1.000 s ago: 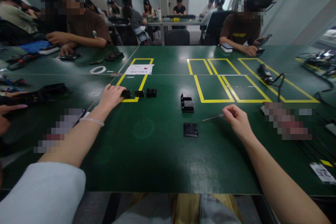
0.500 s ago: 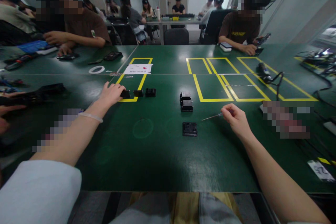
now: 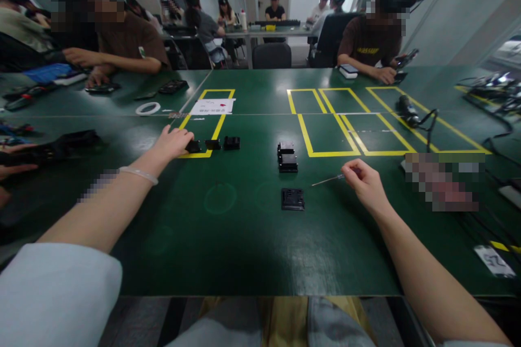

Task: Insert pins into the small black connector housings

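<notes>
My left hand (image 3: 173,142) reaches to the left yellow taped box, its fingers closed at the edge of a small black plastic part (image 3: 194,146); the far fingertips are partly hidden. A second black part (image 3: 213,145) and a third, blockier one (image 3: 232,143) stand in a row to its right. My right hand (image 3: 361,178) holds a thin screwdriver (image 3: 328,180) in a pinch, its shaft pointing left. Left of the tip lies a flat square black part (image 3: 292,199). Behind that, two black blocks with metallic tops (image 3: 287,158) stand close together.
Yellow tape (image 3: 331,154) marks boxes on the green table (image 3: 244,260). A paper sheet (image 3: 214,106) and a white tape roll (image 3: 147,108) lie at the back left. Cables (image 3: 494,89) and a black cylindrical device (image 3: 407,111) are at right. Co-workers sit across the table.
The view has shifted very slightly. Both hands stay in nearly the same place, and the black parts have not visibly moved on the table.
</notes>
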Tool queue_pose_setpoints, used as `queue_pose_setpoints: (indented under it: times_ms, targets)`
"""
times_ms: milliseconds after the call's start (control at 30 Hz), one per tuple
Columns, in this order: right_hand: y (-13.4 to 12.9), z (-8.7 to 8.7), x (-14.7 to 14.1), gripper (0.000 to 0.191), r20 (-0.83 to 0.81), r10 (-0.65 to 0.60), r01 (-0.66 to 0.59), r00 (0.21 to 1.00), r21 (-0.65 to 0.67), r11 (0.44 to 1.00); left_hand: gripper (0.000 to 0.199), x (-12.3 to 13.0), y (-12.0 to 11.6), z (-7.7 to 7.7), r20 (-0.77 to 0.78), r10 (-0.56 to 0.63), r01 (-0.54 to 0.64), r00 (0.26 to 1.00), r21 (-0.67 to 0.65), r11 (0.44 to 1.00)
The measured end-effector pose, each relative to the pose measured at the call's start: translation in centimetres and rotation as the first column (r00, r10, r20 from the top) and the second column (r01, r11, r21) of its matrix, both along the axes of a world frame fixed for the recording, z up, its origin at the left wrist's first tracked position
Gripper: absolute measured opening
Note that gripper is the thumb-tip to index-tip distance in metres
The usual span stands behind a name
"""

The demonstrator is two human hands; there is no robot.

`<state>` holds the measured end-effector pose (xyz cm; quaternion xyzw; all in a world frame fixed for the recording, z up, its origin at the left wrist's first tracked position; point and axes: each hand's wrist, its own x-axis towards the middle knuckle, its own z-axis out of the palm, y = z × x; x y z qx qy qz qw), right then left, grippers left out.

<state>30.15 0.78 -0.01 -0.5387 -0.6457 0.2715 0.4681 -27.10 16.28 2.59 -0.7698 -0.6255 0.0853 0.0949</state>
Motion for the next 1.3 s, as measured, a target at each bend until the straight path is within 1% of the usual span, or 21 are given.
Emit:
queue_pose_setpoints:
  times_ms: [200, 367, 500, 567, 800, 933, 1067, 1167, 1267, 1300]
  targets:
    - [0.0, -0.1, 0.1, 0.024, -0.008, 0.009, -0.009, 1.000, 0.001, 1.000, 0.035, 0.1, 0.2, 0.1, -0.026, -0.004, 0.003, 1.000, -0.019, 1.000]
    - [0.0, -0.1, 0.0, 0.024, -0.011, -0.001, 0.001, 1.000, -0.001, 1.000, 0.037, 0.7, 0.0, 0.7, -0.072, 0.008, -0.012, 0.997, -0.054, 0.998]
    - [0.1, -0.2, 0.1, 0.024, -0.018, -0.001, 0.002, 1.000, 0.031, 1.000, 0.038, 1.0, -0.2, 1.3, -0.181, -0.023, -0.001, 0.983, -0.130, 0.992]
    - [0.2, -0.3, 0.2, 0.024, -0.020, -0.002, 0.003, 1.000, 0.036, 0.999, 0.040, 1.1, -0.3, 1.6, -0.201, -0.040, 0.010, 0.979, -0.149, 0.989]
    - [0.1, -0.1, 0.4, 0.025, -0.026, 0.000, 0.001, 1.000, 0.036, 0.999, 0.041, 0.6, -0.1, 1.5, -0.185, -0.057, 0.024, 0.981, -0.179, 0.984]
    - [0.1, 0.1, 0.2, 0.025, -0.051, -0.009, 0.011, 0.999, 0.038, 0.999, 0.041, 0.6, 0.0, 1.2, -0.169, -0.060, 0.031, 0.984, -0.167, 0.985]
    - [0.1, 0.1, 0.1, 0.024, -0.091, -0.008, 0.011, 0.996, 0.029, 1.000, 0.044, 0.7, -0.1, 1.2, -0.154, -0.062, 0.037, 0.986, -0.157, 0.987]
    - [0.0, 0.0, 0.1, 0.024, -0.122, 0.008, -0.006, 0.993, 0.016, 1.000, 0.050, 0.6, -0.2, 1.9, -0.150, -0.036, 0.016, 0.988, -0.136, 0.991]
    - [-0.1, -0.2, -0.2, 0.024, -0.161, 0.017, -0.017, 0.987, 0.001, 1.000, 0.058, 1.3, -1.1, 3.9, -0.142, 0.004, -0.016, 0.990, -0.083, 0.996]
    - [-0.1, -0.2, -0.3, 0.024, -0.188, 0.023, -0.024, 0.982, -0.006, 1.000, 0.059, 2.1, -1.9, 4.7, -0.107, 0.016, -0.016, 0.994, -0.004, 1.000]
